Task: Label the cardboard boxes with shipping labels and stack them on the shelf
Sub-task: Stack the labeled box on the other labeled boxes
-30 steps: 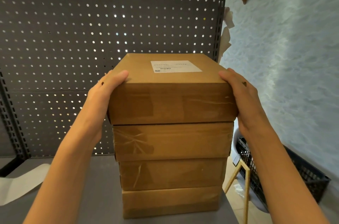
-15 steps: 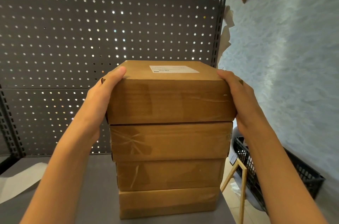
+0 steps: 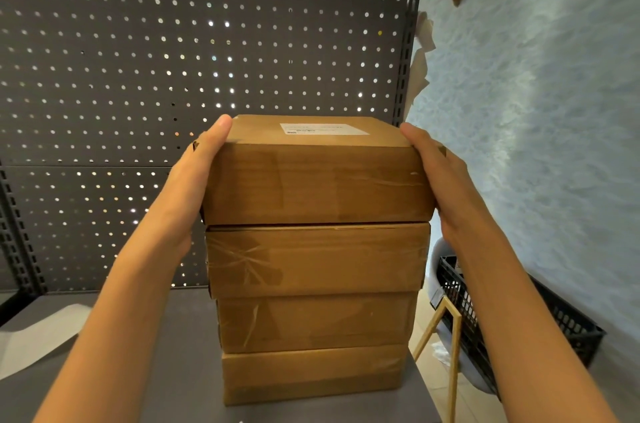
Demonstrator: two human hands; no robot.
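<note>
Several brown cardboard boxes stand stacked on the grey shelf board (image 3: 156,370). The top box (image 3: 317,185) carries a white shipping label (image 3: 323,129) on its lid and sits on the second box (image 3: 315,259). My left hand (image 3: 197,173) grips its left side, thumb up at the top edge. My right hand (image 3: 440,176) grips the right side in the same way. The fingers of both hands are hidden behind the box. Below are a third box (image 3: 315,322) and the bottom box (image 3: 311,374); no labels show on their front faces.
A dark pegboard panel (image 3: 173,58) backs the shelf close behind the stack. A white paper sheet (image 3: 34,343) lies on the board at left. Right of the shelf edge, a black plastic crate (image 3: 485,318) and a wooden frame (image 3: 453,353) stand by the pale wall.
The top box has sunk a little in the view and sits squarer over the stack. Both hands stay on its sides, the left thumb now higher at the top edge.
</note>
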